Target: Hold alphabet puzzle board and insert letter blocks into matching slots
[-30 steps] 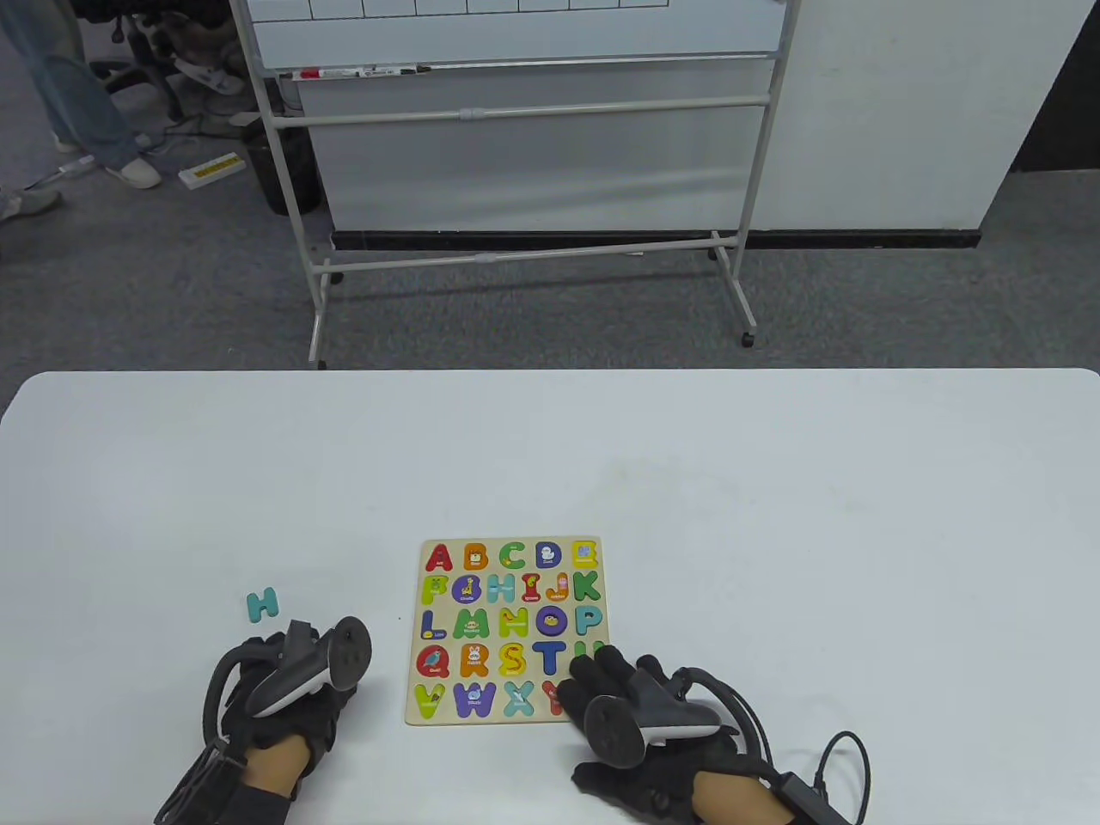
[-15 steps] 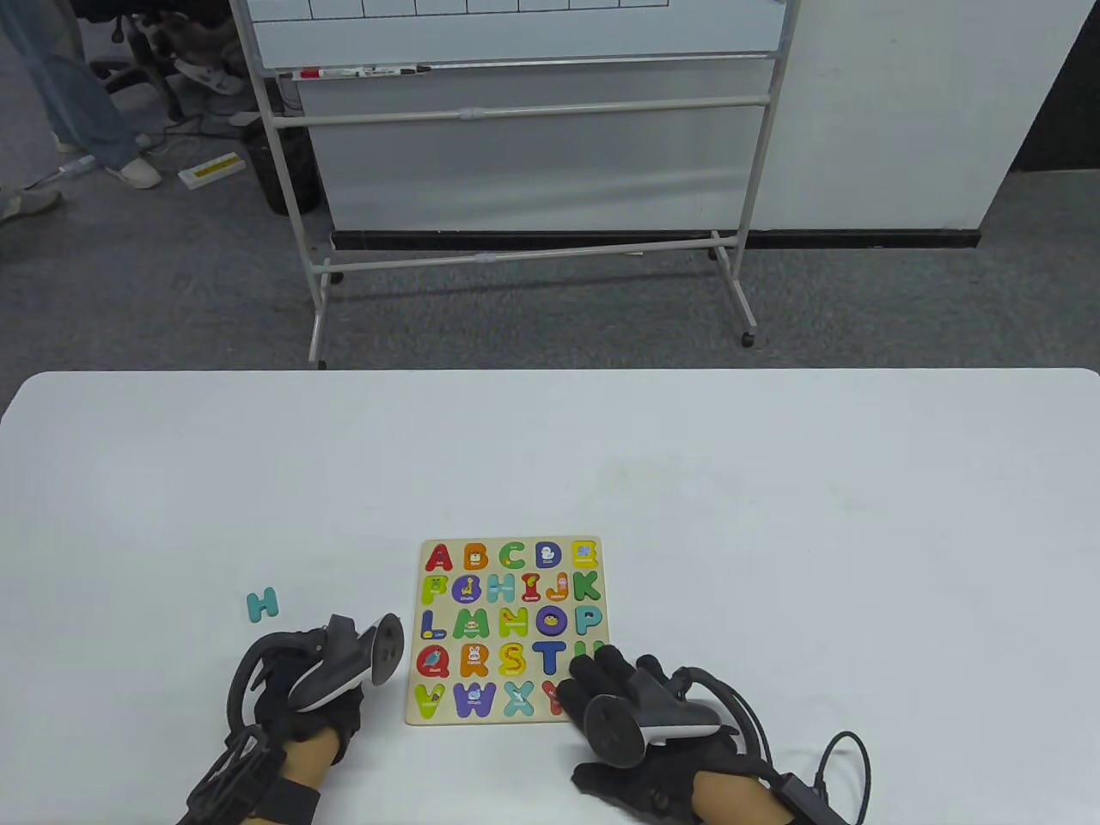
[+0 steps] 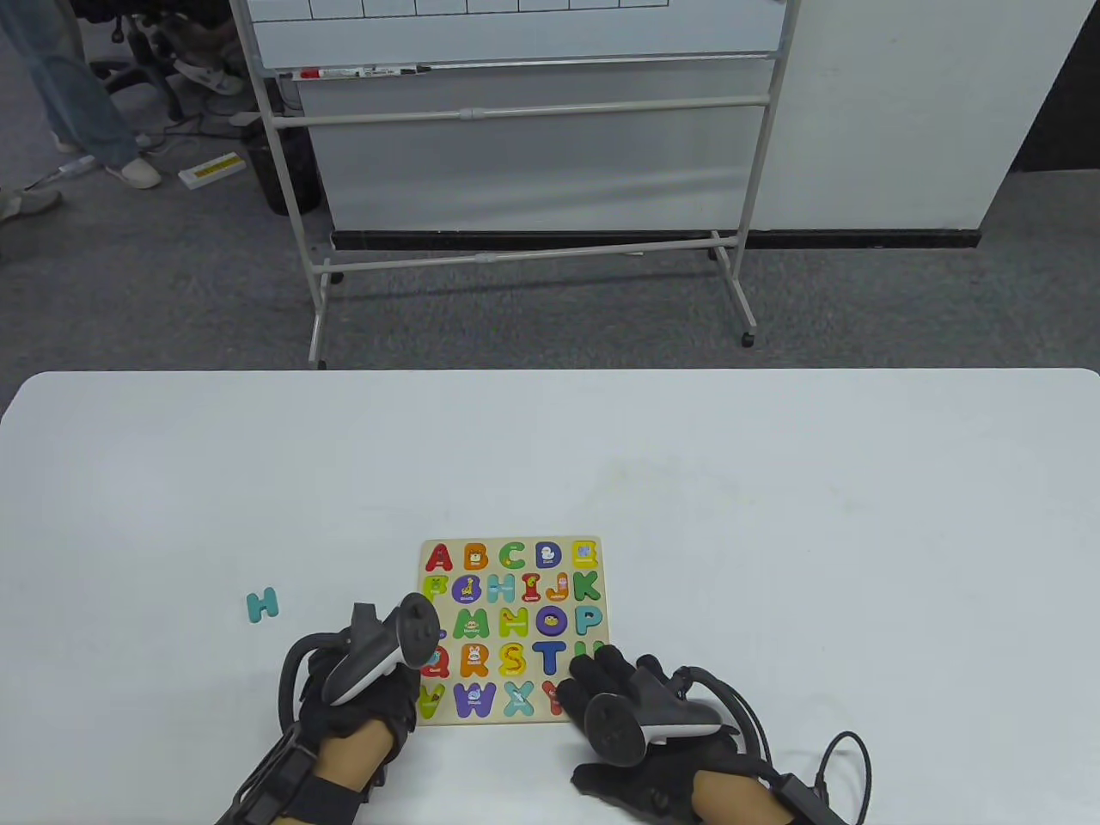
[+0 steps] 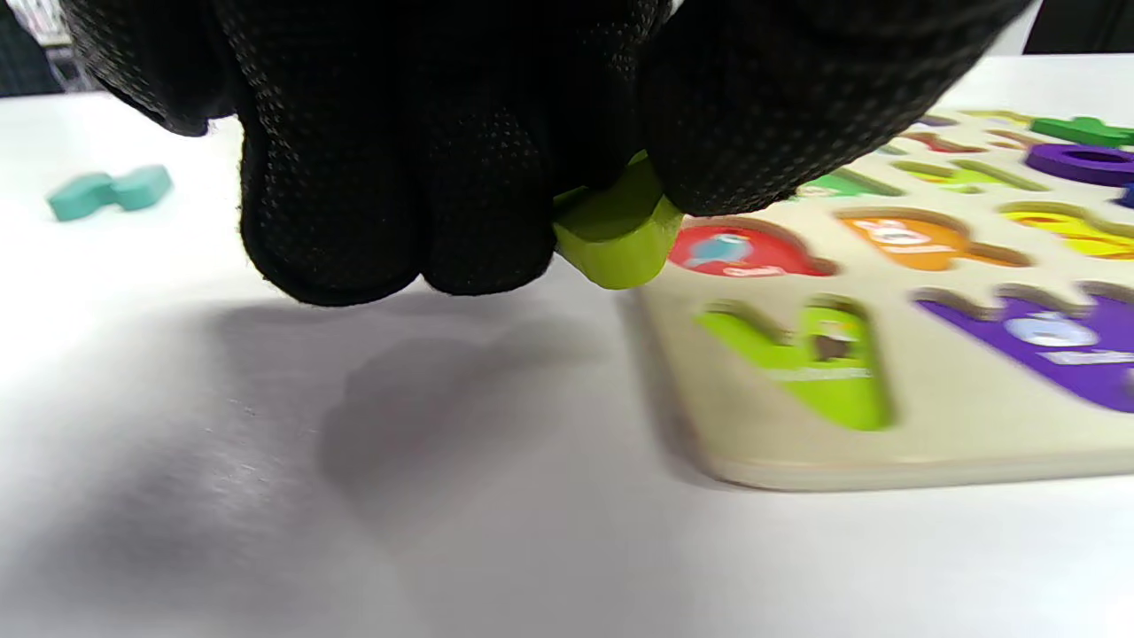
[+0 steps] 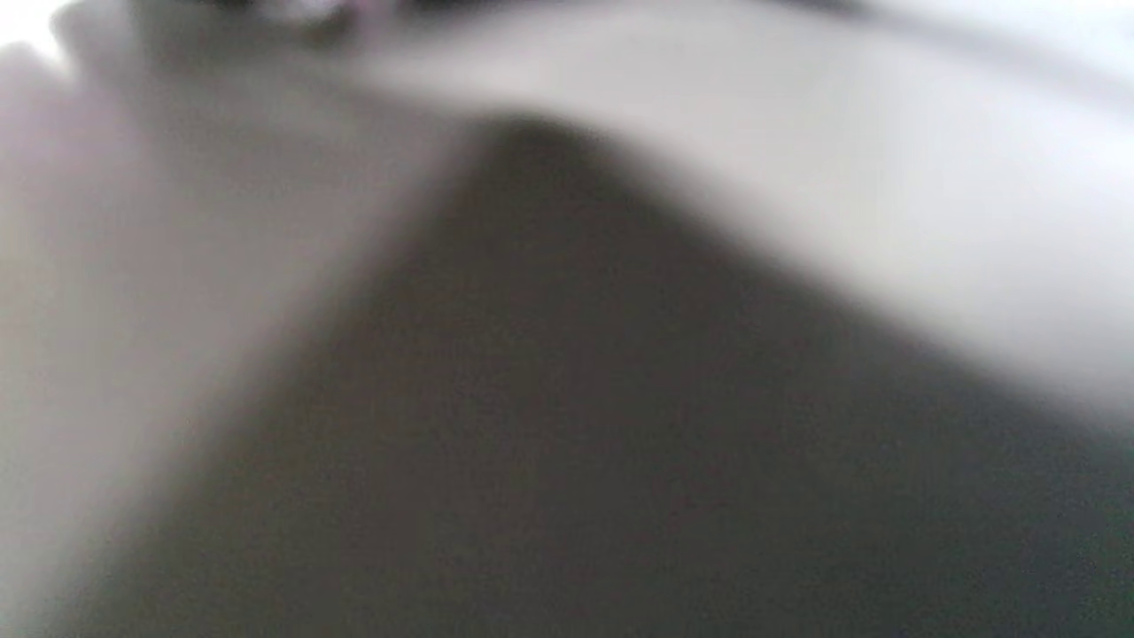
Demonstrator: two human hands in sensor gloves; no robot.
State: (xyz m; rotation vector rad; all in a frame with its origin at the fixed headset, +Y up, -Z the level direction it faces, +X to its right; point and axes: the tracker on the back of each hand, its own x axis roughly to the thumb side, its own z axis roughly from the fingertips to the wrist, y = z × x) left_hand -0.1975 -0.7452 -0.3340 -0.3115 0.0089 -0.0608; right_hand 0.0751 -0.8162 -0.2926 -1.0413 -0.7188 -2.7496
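Note:
The alphabet puzzle board (image 3: 514,720) lies flat near the table's front edge, most slots filled with coloured letters. My left hand (image 3: 404,679) is at the board's lower left edge and pinches a lime-green letter block (image 4: 616,244) just above the table, beside the board (image 4: 930,443). The lime-green V slot (image 4: 815,363) in the board's bottom left corner is empty. My right hand (image 3: 601,666) rests with fingers flat on the board's bottom right corner, covering the letters there. The right wrist view is a blur.
A loose teal letter H (image 3: 262,605) lies on the white table left of the board; it also shows in the left wrist view (image 4: 111,190). A whiteboard stand (image 3: 524,258) is on the floor beyond the table's far edge.
My left hand has moved right, from the table left of the board to the board's lower left edge. My right hand and the board have not moved.

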